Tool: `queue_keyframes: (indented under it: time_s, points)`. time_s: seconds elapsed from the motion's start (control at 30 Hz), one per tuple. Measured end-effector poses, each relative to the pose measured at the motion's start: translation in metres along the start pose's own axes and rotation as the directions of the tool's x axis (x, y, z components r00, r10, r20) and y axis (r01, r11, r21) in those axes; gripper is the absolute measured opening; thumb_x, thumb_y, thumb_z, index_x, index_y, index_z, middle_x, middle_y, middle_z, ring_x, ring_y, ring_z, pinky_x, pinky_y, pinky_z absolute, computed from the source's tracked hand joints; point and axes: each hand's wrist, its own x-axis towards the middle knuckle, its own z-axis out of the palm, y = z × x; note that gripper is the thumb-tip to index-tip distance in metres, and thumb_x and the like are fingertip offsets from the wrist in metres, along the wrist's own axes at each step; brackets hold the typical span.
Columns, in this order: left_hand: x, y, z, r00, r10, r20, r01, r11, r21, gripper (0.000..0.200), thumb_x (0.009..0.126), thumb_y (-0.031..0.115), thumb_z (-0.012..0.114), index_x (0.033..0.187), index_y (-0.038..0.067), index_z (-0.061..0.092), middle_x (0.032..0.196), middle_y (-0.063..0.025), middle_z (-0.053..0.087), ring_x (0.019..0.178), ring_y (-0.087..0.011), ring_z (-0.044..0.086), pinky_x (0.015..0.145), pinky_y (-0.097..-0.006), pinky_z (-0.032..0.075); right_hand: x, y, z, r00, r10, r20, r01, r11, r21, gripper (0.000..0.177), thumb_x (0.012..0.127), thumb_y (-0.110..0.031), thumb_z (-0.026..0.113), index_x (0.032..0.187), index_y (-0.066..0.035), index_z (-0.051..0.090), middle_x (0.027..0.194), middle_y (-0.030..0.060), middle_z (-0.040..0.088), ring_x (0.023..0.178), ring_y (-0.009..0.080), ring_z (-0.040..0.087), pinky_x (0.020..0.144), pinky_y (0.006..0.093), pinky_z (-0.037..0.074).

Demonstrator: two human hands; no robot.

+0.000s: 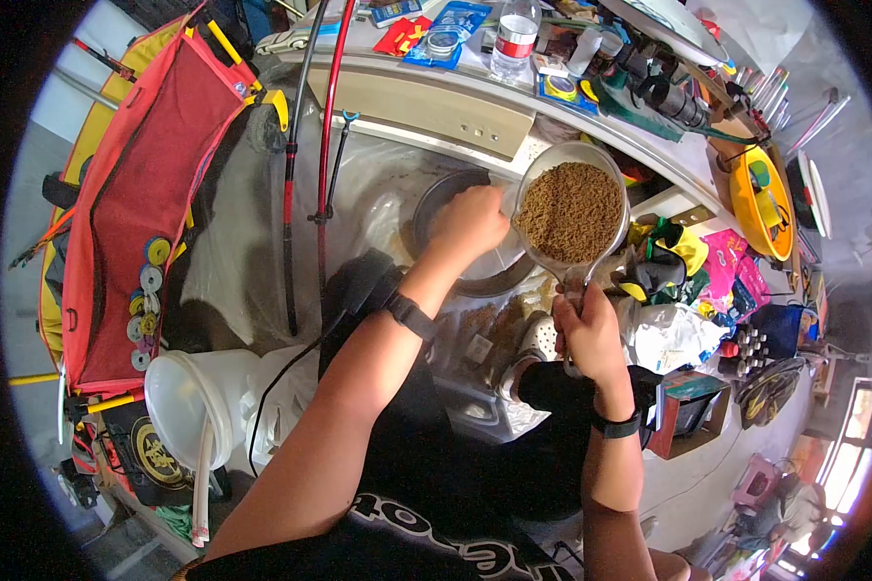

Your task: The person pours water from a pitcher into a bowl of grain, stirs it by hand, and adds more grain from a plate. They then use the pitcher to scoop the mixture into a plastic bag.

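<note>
My right hand [591,334] is wrapped round the handle of a round, light-rimmed scoop [526,184]. Brown granules [572,213] fill much of its bowl. To the left, my left hand [470,228] is closed above a dark round basin [489,287], close to the scoop's left edge. Whatever its fingers may hold is hidden. Something pale shows inside the basin, partly covered by my left hand and forearm.
A red, open long bag [155,184] holds several small reels. Nearby stand a white bucket [179,407] and upright poles [325,145]. A bottle [514,39] and packets crowd the bench [639,136]; a yellow basin [758,208] sits right.
</note>
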Motion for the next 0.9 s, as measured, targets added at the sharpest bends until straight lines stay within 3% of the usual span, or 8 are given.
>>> queue_keyframes:
  time_s: [0.23,0.47,0.53,0.63,0.77,0.83,0.9]
  points:
    - [0.001,-0.001,0.003,1.0,0.007,0.006,-0.007,1.0,0.013,0.024,0.074,0.011,0.048,0.089,-0.001,0.063,0.096,-0.0233,0.062,0.092,-0.04,0.06,0.08,-0.0496,0.048,0.007,0.025,0.005,0.979,-0.193,-0.059,0.182,0.971,-0.152,0.015,0.089,-0.013,0.055,0.088,0.0,0.046,0.06,0.0043,0.052,0.043,0.0116,0.05,0.039,0.0268,0.04]
    - [0.0,0.0,0.003,0.996,0.066,-0.066,-0.068,0.997,-0.032,0.019,0.071,0.008,0.05,0.079,-0.004,0.063,0.086,-0.0277,0.061,0.084,-0.0434,0.06,0.079,-0.0494,0.047,0.008,0.021,0.006,0.977,-0.207,-0.061,0.192,0.962,-0.193,0.016,0.089,-0.013,0.055,0.088,0.0,0.046,0.059,0.0048,0.052,0.042,0.0121,0.051,0.039,0.0275,0.04]
    - [-0.001,0.001,0.002,0.996,0.066,-0.06,-0.067,0.997,-0.031,0.019,0.071,0.008,0.05,0.079,-0.005,0.063,0.086,-0.0281,0.061,0.084,-0.0434,0.06,0.079,-0.0493,0.047,0.004,0.005,0.005,0.998,-0.015,-0.055,0.008,0.993,-0.118,0.027,0.083,-0.015,0.061,0.085,0.006,0.045,0.071,0.0287,0.054,0.071,0.0467,0.054,0.06,0.046,0.043]
    - [0.0,0.0,0.005,0.997,0.053,-0.051,-0.054,0.998,-0.012,0.019,0.071,0.008,0.05,0.078,-0.005,0.062,0.085,-0.0286,0.06,0.084,-0.0435,0.06,0.079,-0.0492,0.047,0.006,0.012,0.008,0.988,-0.134,-0.076,0.126,0.987,-0.105,0.026,0.082,-0.014,0.061,0.086,0.007,0.045,0.072,0.0294,0.055,0.072,0.0484,0.053,0.06,0.0475,0.042]
    - [-0.002,0.002,0.002,0.998,0.054,-0.042,-0.054,0.999,0.002,0.02,0.07,0.008,0.05,0.079,-0.004,0.063,0.087,-0.0285,0.061,0.085,-0.0433,0.06,0.078,-0.0496,0.047,0.007,0.014,0.008,0.985,-0.154,-0.083,0.143,0.982,-0.121,0.026,0.082,-0.014,0.06,0.086,0.007,0.044,0.07,0.029,0.054,0.07,0.0482,0.053,0.059,0.0482,0.041]
    - [-0.001,0.0,0.004,0.998,0.048,-0.041,-0.047,0.999,0.006,0.02,0.071,0.009,0.05,0.079,-0.004,0.063,0.088,-0.028,0.061,0.085,-0.0431,0.06,0.078,-0.0496,0.048,0.009,0.023,0.008,0.972,-0.223,-0.068,0.202,0.951,-0.234,0.015,0.088,-0.011,0.055,0.094,0.001,0.048,0.058,0.0052,0.052,0.043,0.0121,0.05,0.041,0.0277,0.039]
    - [-0.001,-0.001,0.004,0.998,0.041,-0.039,-0.04,0.999,0.009,0.02,0.071,0.009,0.05,0.079,-0.004,0.063,0.088,-0.0276,0.061,0.086,-0.0429,0.06,0.078,-0.0496,0.048,0.009,0.022,0.009,0.976,-0.208,-0.068,0.188,0.955,-0.23,0.015,0.088,-0.011,0.055,0.093,0.001,0.048,0.058,0.0054,0.052,0.043,0.0125,0.05,0.041,0.0279,0.039]
